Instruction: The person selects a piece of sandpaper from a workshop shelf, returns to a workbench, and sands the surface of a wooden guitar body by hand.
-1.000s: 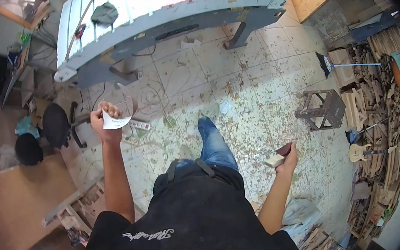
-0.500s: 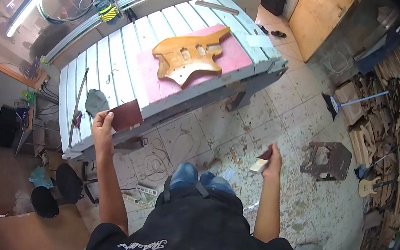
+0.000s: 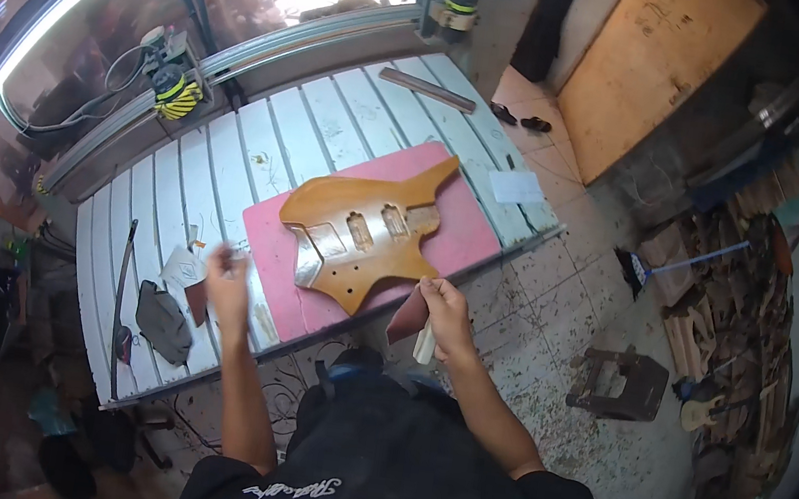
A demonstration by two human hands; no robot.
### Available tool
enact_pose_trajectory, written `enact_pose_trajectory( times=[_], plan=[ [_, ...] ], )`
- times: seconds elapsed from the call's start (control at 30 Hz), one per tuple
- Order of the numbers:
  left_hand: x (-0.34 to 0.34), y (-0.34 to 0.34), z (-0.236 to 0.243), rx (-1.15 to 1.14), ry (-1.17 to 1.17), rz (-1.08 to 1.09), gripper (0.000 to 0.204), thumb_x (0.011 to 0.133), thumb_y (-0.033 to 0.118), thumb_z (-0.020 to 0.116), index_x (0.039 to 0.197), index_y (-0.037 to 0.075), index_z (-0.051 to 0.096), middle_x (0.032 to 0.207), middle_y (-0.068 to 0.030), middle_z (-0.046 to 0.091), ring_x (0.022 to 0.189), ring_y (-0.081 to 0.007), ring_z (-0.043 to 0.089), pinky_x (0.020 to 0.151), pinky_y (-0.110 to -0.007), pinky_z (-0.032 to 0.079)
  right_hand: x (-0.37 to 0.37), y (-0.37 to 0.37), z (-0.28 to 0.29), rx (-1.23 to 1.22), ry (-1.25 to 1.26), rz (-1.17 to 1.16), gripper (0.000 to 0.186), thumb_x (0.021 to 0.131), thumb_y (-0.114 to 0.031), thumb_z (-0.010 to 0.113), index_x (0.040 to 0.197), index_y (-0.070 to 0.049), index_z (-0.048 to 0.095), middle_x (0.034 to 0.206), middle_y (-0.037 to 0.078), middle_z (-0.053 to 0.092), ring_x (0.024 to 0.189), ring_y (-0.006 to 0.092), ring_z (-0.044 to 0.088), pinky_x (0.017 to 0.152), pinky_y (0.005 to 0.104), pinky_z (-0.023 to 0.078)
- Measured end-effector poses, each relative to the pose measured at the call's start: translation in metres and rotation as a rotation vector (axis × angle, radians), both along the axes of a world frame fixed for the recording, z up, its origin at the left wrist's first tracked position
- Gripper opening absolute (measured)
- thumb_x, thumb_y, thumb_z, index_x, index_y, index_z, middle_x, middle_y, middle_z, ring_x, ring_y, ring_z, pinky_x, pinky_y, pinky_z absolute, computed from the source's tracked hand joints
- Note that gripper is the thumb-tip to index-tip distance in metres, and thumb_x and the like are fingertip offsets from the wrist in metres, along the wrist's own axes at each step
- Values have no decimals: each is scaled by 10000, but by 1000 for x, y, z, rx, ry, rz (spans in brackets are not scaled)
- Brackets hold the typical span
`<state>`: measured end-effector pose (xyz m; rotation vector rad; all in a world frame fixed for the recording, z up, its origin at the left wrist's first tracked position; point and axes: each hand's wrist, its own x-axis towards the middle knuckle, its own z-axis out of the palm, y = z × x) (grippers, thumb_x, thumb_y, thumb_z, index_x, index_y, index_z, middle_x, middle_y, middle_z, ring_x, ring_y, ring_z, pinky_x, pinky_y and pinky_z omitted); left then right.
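Note:
An amber wooden guitar body (image 3: 330,202) lies on a pink mat (image 3: 269,283) atop the slatted white machine table (image 3: 156,218). My right hand (image 3: 450,322) grips a reddish-brown sheet of sandpaper (image 3: 406,316) and a pale block (image 3: 424,348) at the mat's near edge, just below the body. Left of the mat, my left hand (image 3: 229,283) has motion-blurred fingers beside another reddish-brown sheet (image 3: 196,302); whether it still grips it I cannot tell. A dark grey cloth (image 3: 163,324) and white paper (image 3: 183,267) lie nearby.
A gantry with cables (image 3: 173,89) spans the table's back, where a wooden strip (image 3: 426,89) lies. A wooden door (image 3: 655,71) stands back right. A broom (image 3: 634,270), a stool (image 3: 613,389) and heaped wood scraps (image 3: 687,328) are at the right.
I have moved closer to the table. My right hand has come in to the mat's edge; my left hand and its sheet are now over the tabletop, fingers blurred.

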<state>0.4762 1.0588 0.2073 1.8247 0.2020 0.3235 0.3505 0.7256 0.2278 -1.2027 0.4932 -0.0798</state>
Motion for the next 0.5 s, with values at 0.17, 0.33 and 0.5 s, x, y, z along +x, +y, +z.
enact_pose_trajectory(
  times=[0.17, 0.33, 0.5],
  plan=[
    [-38, -121, 18, -322, 456, -772, 394, 1023, 203, 710, 1343, -18, 644, 1146, -76, 724, 966, -129, 670, 845, -292, 543, 69, 21, -14, -136, 15, 49, 265, 1074, -257, 657, 915, -46, 681, 812, -29, 612, 737, 44, 519, 678, 232, 446],
    [-18, -140, 29, -499, 499, -656, 324, 1026, 203, 705, 1239, -39, 678, 972, -56, 734, 843, -111, 686, 801, -264, 552, 104, 3, -24, 344, 101, 148, 443, 1118, -493, 477, 1099, -76, 625, 922, 36, 670, 802, 155, 682, 743, 296, 584],
    [8, -119, 24, -500, 481, -531, 294, 1019, 191, 718, 1210, -25, 665, 985, -70, 727, 845, -124, 692, 808, -278, 561, 76, -6, 1, 807, 42, 319, 470, 1091, -486, 543, 1245, -44, 591, 1026, 104, 704, 933, 200, 711, 830, 350, 597]
  ],
)
